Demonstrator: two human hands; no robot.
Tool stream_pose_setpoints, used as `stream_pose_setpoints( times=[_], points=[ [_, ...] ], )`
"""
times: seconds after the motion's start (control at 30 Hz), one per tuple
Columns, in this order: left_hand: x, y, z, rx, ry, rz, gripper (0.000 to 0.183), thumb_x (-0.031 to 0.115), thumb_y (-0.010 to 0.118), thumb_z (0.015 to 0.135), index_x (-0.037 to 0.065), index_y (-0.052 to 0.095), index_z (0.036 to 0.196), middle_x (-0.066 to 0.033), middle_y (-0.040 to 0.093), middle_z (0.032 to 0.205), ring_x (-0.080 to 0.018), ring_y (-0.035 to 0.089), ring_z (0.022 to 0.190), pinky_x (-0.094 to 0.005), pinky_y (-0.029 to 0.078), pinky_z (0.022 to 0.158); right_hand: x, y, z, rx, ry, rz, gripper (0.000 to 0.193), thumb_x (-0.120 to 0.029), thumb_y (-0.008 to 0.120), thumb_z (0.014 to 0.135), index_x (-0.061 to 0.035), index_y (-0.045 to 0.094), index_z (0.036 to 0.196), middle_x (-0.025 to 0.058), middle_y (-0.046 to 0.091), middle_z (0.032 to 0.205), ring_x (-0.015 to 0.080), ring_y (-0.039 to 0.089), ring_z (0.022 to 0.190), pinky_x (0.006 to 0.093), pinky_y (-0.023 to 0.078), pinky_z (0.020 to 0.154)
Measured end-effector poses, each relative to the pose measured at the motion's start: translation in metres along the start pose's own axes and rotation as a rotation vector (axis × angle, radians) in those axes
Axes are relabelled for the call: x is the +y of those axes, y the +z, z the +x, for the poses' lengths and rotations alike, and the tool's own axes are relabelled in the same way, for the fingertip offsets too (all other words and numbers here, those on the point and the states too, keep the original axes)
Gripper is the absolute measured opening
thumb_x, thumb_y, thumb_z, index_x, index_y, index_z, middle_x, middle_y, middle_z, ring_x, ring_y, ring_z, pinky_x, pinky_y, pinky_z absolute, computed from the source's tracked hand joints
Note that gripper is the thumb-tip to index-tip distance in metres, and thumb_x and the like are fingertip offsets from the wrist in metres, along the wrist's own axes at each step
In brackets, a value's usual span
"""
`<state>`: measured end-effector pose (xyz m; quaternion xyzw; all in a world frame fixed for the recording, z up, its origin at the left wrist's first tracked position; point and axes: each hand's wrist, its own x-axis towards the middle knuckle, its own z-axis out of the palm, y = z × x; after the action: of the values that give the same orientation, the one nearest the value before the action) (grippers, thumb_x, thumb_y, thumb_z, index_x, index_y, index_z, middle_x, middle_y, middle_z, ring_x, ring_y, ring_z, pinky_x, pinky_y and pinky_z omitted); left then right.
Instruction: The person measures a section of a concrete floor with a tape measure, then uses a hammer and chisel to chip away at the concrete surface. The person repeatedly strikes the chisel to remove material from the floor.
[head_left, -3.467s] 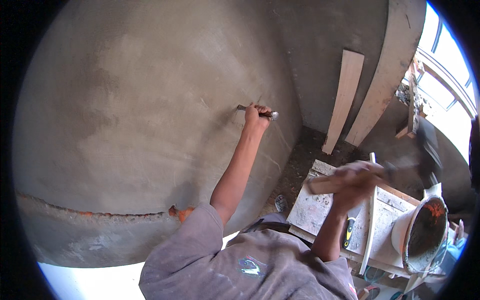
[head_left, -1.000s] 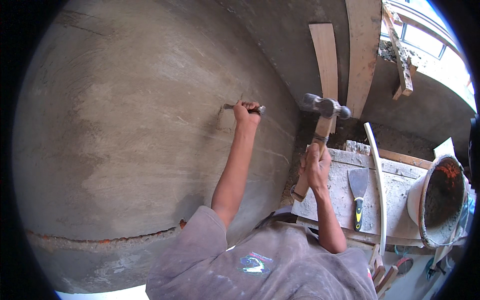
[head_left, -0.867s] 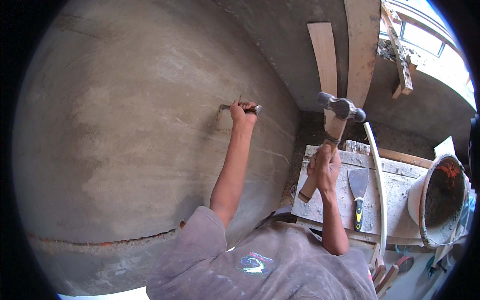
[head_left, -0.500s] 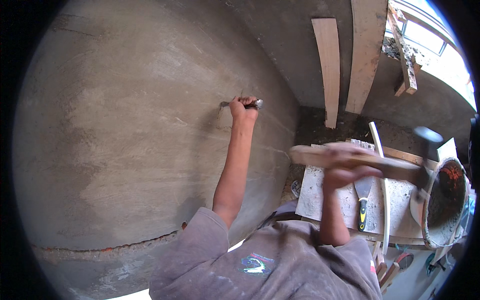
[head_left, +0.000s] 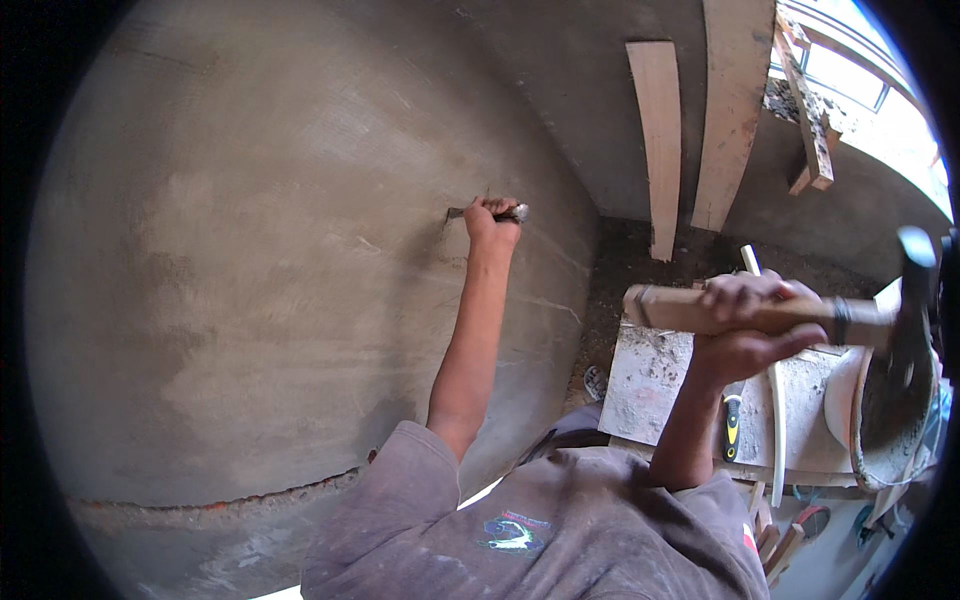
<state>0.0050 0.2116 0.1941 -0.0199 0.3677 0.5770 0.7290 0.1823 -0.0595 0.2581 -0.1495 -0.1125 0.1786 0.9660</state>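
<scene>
My left hand (head_left: 492, 221) is closed round a metal chisel (head_left: 518, 213), whose tip meets the grey plastered wall (head_left: 290, 300). A shallow scored mark shows in the plaster by that tip. Out to the right, my right hand (head_left: 750, 318) grips the wooden handle of a hammer (head_left: 665, 308). The hammer's metal head is at the far right, blurred by motion, well apart from the chisel. Below the right hand, a putty knife with a yellow and black handle (head_left: 732, 428) lies on a mortar-stained board (head_left: 655, 375), its blade partly hidden by my forearm.
A mortar-crusted bucket (head_left: 868, 440) stands at the right end of the board. A pale curved strip (head_left: 778, 430) crosses the board. Two planks (head_left: 657, 140) lean against the back wall, near a window (head_left: 845, 75). A rough crack (head_left: 230, 512) runs along the wall's lower left.
My right hand has swung the hammer farther right, away from the chisel. The left hand and chisel stay at nearly the same place on the wall.
</scene>
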Motion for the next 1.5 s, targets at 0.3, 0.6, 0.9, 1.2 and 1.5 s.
stream_pose_setpoints(
  times=[0.3, 0.6, 0.9, 1.2, 1.5],
  points=[
    [-0.005, 0.013, 0.000, -0.014, 0.041, 0.071, 0.035, 0.018, 0.029, 0.098, 0.012, 0.026, 0.063, 0.0007, 0.023, 0.056, -0.0138, 0.023, 0.049, -0.0276, 0.028, 0.048, 0.118, -0.066, -0.103, -0.181, 0.942, -0.634, 0.031, -0.037, 0.046, 0.097, -0.0070, 0.047, 0.090, -0.0029, 0.043, 0.057, 0.0066, 0.042, 0.045, 0.0236, 0.036, 0.041],
    [-0.030, -0.008, -0.006, -0.036, 0.071, 0.188, 0.035, 0.021, 0.032, 0.097, 0.013, 0.029, 0.064, 0.0026, 0.024, 0.058, -0.0123, 0.023, 0.049, -0.0266, 0.029, 0.049, 0.063, -0.062, -0.055, -0.085, 0.779, -0.683, 0.039, -0.045, 0.044, 0.095, -0.0065, 0.046, 0.090, -0.0004, 0.044, 0.060, 0.0088, 0.048, 0.048, 0.0246, 0.042, 0.040],
    [-0.024, 0.011, 0.001, -0.032, 0.109, 0.111, 0.033, 0.018, 0.029, 0.098, 0.012, 0.027, 0.066, 0.0011, 0.026, 0.060, -0.0129, 0.024, 0.051, -0.0267, 0.030, 0.049, 0.025, -0.064, -0.034, -0.036, 0.611, -0.604, 0.045, -0.049, 0.041, 0.095, -0.0045, 0.044, 0.089, 0.0036, 0.047, 0.061, 0.0099, 0.046, 0.044, 0.0237, 0.041, 0.039],
    [-0.018, 0.021, 0.008, 0.018, 0.066, 0.049, 0.030, 0.013, 0.028, 0.096, 0.012, 0.026, 0.066, 0.0007, 0.024, 0.059, -0.0133, 0.024, 0.050, -0.0277, 0.029, 0.047, 0.059, -0.014, -0.035, -0.053, 0.012, -0.556, 0.038, -0.045, 0.040, 0.091, -0.0105, 0.053, 0.084, 0.0023, 0.050, 0.065, 0.0171, 0.049, 0.052, 0.0317, 0.043, 0.051],
    [-0.016, 0.021, 0.009, 0.053, 0.052, 0.059, 0.031, 0.009, 0.031, 0.092, 0.012, 0.025, 0.062, 0.0015, 0.024, 0.056, -0.0127, 0.024, 0.047, -0.0267, 0.028, 0.046, 0.071, -0.064, -0.055, -0.248, 0.654, -0.683, 0.039, -0.045, 0.045, 0.095, -0.0061, 0.050, 0.095, -0.0017, 0.045, 0.058, 0.0077, 0.046, 0.044, 0.0228, 0.039, 0.040]
  ],
)
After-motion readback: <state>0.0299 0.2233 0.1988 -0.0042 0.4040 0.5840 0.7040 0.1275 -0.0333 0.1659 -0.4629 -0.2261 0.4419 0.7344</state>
